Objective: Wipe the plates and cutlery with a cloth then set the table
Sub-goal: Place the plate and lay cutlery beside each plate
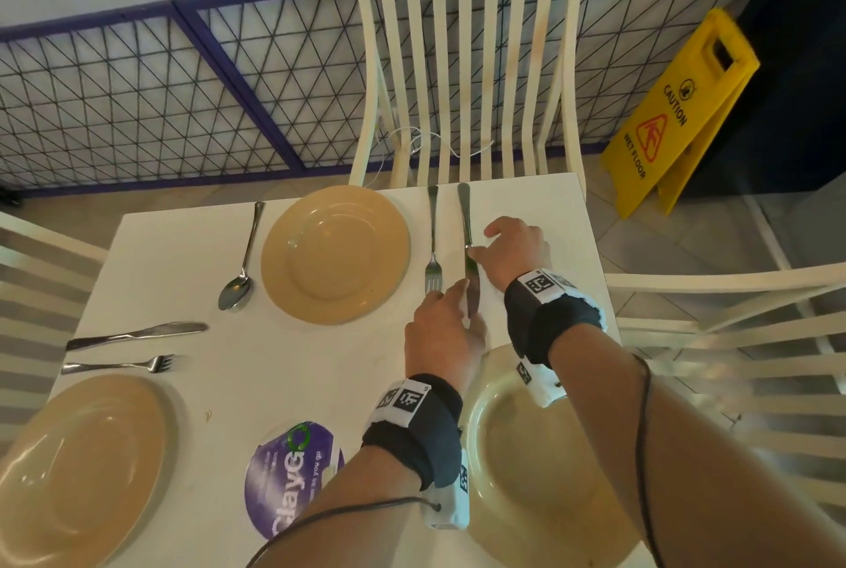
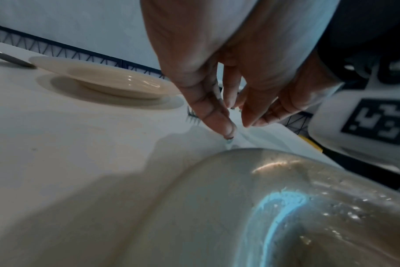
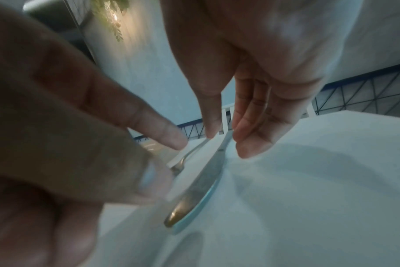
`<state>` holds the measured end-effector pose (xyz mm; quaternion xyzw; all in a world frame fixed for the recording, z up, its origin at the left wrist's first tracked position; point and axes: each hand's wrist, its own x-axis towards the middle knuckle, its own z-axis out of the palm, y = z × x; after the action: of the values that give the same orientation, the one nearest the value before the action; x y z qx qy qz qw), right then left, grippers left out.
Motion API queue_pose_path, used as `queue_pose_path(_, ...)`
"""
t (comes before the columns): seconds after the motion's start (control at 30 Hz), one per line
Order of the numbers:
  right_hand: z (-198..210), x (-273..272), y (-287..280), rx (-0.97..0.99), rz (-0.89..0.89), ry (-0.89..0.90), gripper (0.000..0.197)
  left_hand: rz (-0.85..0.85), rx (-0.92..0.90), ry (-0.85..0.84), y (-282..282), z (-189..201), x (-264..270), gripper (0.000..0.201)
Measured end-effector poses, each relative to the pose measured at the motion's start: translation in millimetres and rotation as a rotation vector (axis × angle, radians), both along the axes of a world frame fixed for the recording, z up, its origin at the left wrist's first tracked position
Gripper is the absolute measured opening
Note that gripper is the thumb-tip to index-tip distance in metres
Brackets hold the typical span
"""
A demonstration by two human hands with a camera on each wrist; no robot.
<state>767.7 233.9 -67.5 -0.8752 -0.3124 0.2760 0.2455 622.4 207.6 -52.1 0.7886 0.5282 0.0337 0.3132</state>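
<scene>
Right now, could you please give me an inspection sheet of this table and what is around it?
Surface: white table, a few small marks.
Job's things: three plates, far, near-left, near-right; two forks, two knives, one spoon; cloth: nothing seen.
Clutter: purple round sticker.
Grippers: left hand and right hand, fingertips at the far knife.
Cables: thin wires along both forearms; white cord behind the far chair.
Surroundings: three white chairs, mesh fence, yellow wet-floor sign.

Head view bright, edges bowed; wrist views dim, blurred — bluish glare, soft shadows.
</scene>
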Motion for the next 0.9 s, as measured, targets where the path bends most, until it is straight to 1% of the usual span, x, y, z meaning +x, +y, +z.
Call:
queue_pose_path(0.2,33.6,-19.9,-53.4,0.163,-0.023,0.029,0.027,0.133,0.005,-0.218,-24.5,24.2,-61.6,0.033)
queue_pose_path(0.3,48.9,-48.3,-89.3,0.212,0.036,0.030,0.028,0.167,0.004,-0.274,-36.7,31.3,-105.0,0.028)
queue_pose_path(0.37,58.1,-74.2,-113.8,0.241,0.059,0.088,0.024,0.201,-0.010,-0.292,-44.0,33.9,-138.1,0.026)
queue_pose_path(0.43,66.0,-104.6,-137.3,0.245,0.083,0.153,0.019,0.224,-0.042,-0.271,-51.6,36.4,-170.4,0.026)
queue_pose_path(0.53,69.8,-159.2,-170.8,0.249,0.121,0.236,0.014,0.234,-0.064,-0.187,-65.9,42.0,-223.5,0.025)
queue_pose_path(0.6,67.8,-197.0,-190.0,0.187,0.170,0.287,0.015,0.208,-0.060,-0.128,-74.1,41.7,-262.1,0.025)
queue_pose_path(0.77,47.9,-276.9,-231.6,-0.048,0.333,0.240,0.024,0.156,-0.099,-0.005,-94.4,31.6,-348.8,0.029)
queue_pose_path(0.9,32.4,-321.8,-260.1,-0.199,0.367,0.230,0.027,0.119,-0.138,0.085,-113.1,28.1,-398.5,0.030)
